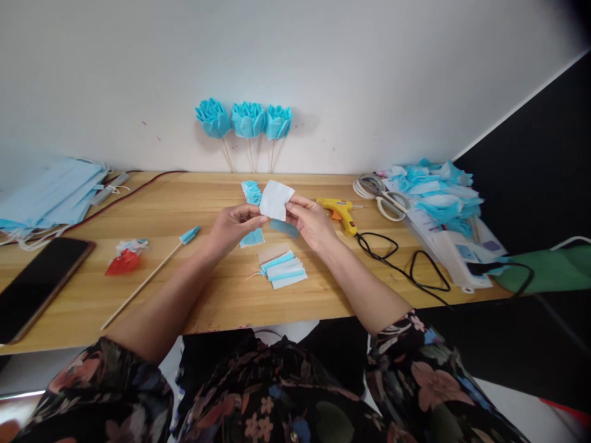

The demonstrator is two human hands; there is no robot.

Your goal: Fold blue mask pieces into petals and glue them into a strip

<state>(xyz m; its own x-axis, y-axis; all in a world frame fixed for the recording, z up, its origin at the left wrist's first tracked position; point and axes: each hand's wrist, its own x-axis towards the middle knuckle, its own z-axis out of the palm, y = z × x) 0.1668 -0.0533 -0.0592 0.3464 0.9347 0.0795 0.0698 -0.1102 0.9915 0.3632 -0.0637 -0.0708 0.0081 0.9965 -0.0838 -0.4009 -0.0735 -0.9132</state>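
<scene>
A small white square of mask fabric (276, 201) is held up over the middle of the table. My left hand (236, 225) pinches its lower left corner, and my right hand (310, 219) pinches its right edge. Beneath and behind my hands lie a crinkled blue piece (251, 192) and flat blue pieces, one of them a blue square (252, 237). Closer to me rests a small stack of blue and white strips (282, 269). A thin wooden stick (143, 284) with a blue wrapped tip lies left of my left forearm.
Three blue fabric flowers (248, 119) on sticks lean against the wall. To the right are a yellow glue gun (340, 213), its black cord, scissors (391, 205), a power strip (462, 258) and a blue fabric pile (438, 191). A phone (44, 283), face masks (50, 191) and a red packet (124, 261) lie left.
</scene>
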